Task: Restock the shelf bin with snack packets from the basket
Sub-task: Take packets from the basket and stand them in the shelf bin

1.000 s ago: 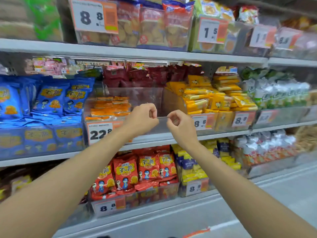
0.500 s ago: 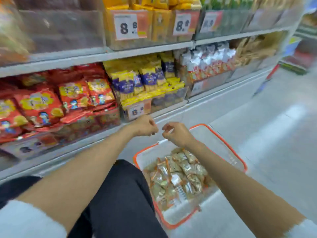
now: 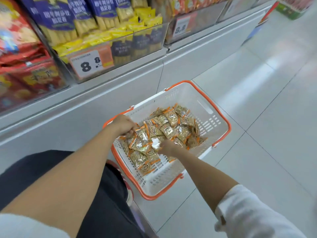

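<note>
basket heaped w/ snack packets: restock barely begun, i judge. my l hand at its left rim, fingers curled on packets; r hand mid-pile, grip unclear.

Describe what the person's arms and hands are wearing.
Both forearms are bare. The left sleeve and right sleeve are white, soft-looking fabric that ends near the elbows. The left hand and right hand wear no gloves, and no watch, bracelet or ring shows on either.
</note>
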`<action>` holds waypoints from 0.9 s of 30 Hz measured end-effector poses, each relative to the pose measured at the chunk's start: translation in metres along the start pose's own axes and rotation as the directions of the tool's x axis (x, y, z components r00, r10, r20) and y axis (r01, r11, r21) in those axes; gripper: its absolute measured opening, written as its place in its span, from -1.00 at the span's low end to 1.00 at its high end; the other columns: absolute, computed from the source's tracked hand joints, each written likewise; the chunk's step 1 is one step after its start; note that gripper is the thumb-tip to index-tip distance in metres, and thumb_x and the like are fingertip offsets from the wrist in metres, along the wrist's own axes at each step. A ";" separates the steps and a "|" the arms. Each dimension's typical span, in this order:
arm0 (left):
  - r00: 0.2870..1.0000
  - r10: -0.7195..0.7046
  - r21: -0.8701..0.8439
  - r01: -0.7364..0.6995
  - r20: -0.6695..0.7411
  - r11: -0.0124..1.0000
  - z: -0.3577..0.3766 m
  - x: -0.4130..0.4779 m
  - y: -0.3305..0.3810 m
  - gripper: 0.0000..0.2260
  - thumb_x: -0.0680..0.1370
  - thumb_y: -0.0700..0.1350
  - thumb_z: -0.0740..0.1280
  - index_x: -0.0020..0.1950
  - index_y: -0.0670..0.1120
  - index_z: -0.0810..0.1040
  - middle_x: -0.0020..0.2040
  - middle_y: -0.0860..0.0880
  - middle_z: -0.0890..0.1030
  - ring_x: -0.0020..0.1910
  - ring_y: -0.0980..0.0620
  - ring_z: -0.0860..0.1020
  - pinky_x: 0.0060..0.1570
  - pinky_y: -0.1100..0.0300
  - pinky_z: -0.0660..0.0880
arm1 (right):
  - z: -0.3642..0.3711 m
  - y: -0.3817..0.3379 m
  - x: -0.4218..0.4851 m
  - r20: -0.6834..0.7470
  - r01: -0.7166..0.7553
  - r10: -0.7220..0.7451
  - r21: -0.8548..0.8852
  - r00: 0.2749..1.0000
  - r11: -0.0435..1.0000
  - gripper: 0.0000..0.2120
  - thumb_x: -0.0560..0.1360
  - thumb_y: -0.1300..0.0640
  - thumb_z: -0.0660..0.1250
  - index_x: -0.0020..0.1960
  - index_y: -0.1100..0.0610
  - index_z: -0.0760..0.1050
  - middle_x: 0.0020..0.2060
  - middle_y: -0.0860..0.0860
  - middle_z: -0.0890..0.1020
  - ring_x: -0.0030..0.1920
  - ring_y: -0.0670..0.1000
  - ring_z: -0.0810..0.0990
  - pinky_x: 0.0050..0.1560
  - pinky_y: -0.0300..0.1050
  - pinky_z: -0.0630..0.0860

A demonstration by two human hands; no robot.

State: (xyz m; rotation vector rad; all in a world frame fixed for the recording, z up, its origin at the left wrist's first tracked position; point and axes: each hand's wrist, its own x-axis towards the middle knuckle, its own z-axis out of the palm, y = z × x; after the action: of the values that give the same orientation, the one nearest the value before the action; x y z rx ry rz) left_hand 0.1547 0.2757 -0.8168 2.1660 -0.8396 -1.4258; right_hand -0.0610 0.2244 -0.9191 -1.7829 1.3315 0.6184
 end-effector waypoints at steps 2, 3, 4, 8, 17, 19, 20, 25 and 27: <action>0.999 -0.022 -0.059 0.019 -0.043 0.998 0.000 0.007 -0.001 -0.86 0.53 -0.33 0.31 -0.23 -0.25 0.58 -0.16 -0.27 0.60 -0.29 -0.08 0.49 -0.30 0.18 0.43 | 0.014 0.001 0.019 0.017 -0.060 0.058 0.116 0.998 0.992 -0.40 0.52 0.05 0.40 0.46 0.24 0.31 0.37 0.20 0.43 0.28 0.16 0.49 0.22 -0.03 0.48; 0.998 -0.032 -0.082 0.027 -0.062 0.996 -0.001 0.010 -0.002 -0.85 0.52 -0.33 0.31 -0.24 -0.23 0.58 -0.15 -0.27 0.61 -0.25 -0.09 0.50 -0.29 0.18 0.44 | 0.019 0.001 0.026 0.027 -0.096 0.092 0.193 0.995 0.977 -0.35 0.51 0.05 0.41 0.49 0.24 0.26 0.39 0.20 0.40 0.28 0.17 0.48 0.23 -0.01 0.49; 0.996 -0.044 -0.105 0.036 -0.078 0.994 -0.002 0.014 -0.002 -0.85 0.52 -0.33 0.32 -0.25 -0.22 0.58 -0.13 -0.27 0.62 -0.23 -0.08 0.51 -0.28 0.18 0.45 | 0.023 0.001 0.033 0.029 -0.120 0.117 0.256 0.993 0.959 -0.30 0.50 0.05 0.42 0.52 0.22 0.20 0.43 0.19 0.35 0.31 0.18 0.45 0.26 0.03 0.48; 0.990 -0.094 -0.153 0.077 -0.104 0.985 -0.005 0.028 -0.010 -0.86 0.50 -0.33 0.31 -0.26 -0.22 0.55 -0.12 -0.26 0.62 -0.29 -0.06 0.52 -0.23 0.15 0.48 | 0.028 -0.008 0.059 -0.013 -0.152 0.169 0.374 0.986 0.915 -0.21 0.49 0.00 0.43 0.57 0.15 0.10 0.35 0.15 0.44 0.22 0.12 0.52 0.11 0.00 0.56; 0.990 -0.117 -0.153 0.105 -0.075 0.983 -0.004 0.042 -0.018 -0.82 0.54 -0.28 0.28 -0.25 -0.20 0.56 -0.19 -0.20 0.62 -0.29 -0.06 0.53 -0.14 0.12 0.50 | 0.060 -0.049 0.100 -0.114 -0.112 0.151 0.293 0.982 0.950 -0.40 0.50 0.02 0.39 0.47 0.08 0.25 0.22 0.11 0.56 0.14 0.15 0.57 0.16 0.07 0.53; 0.993 -0.107 -0.142 0.099 -0.048 0.985 -0.003 0.041 -0.019 -0.83 0.55 -0.29 0.27 -0.24 -0.20 0.56 -0.18 -0.19 0.61 -0.28 -0.06 0.53 -0.16 0.12 0.50 | 0.073 -0.055 0.106 -0.210 -0.125 0.148 0.121 0.966 0.985 -0.36 0.48 -0.05 0.38 0.47 0.03 0.20 0.19 0.14 0.54 0.14 0.18 0.55 0.16 0.14 0.52; 0.993 -0.110 -0.138 0.104 -0.036 0.985 -0.002 0.040 -0.019 -0.83 0.55 -0.28 0.27 -0.21 -0.21 0.56 -0.18 -0.18 0.60 -0.29 -0.05 0.52 -0.18 0.12 0.49 | 0.078 -0.058 0.110 -0.230 -0.136 0.140 0.036 0.963 0.990 -0.31 0.47 -0.11 0.38 0.49 0.03 0.16 0.20 0.16 0.51 0.17 0.19 0.53 0.17 0.13 0.50; 0.993 -0.106 -0.174 0.095 -0.053 0.980 -0.007 0.041 -0.025 -0.87 0.57 -0.26 0.26 -0.13 -0.22 0.58 -0.21 -0.14 0.60 -0.31 0.01 0.53 -0.27 0.22 0.48 | 0.079 -0.063 0.114 -0.327 -0.175 0.051 -0.364 0.944 0.915 -0.27 0.50 0.09 0.36 0.53 0.16 0.05 0.12 0.16 0.58 0.06 0.15 0.60 0.00 -0.02 0.54; 0.990 -0.118 -0.211 0.100 -0.076 0.972 -0.009 0.043 -0.028 -0.90 0.58 -0.25 0.26 -0.05 -0.23 0.56 -0.16 -0.15 0.60 -0.30 0.00 0.53 -0.35 0.27 0.45 | 0.072 -0.057 0.110 -0.327 -0.125 -0.009 -0.388 0.945 0.913 -0.43 0.53 0.18 0.27 0.48 0.15 0.15 -0.04 0.11 0.62 -0.10 0.12 0.62 -0.16 -0.03 0.56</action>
State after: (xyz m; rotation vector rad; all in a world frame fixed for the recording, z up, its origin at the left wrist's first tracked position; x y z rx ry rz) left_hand 0.1829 0.2668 -0.8593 2.1252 -0.5224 -1.3901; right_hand 0.0340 0.2304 -1.0258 -2.2635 1.5654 0.6948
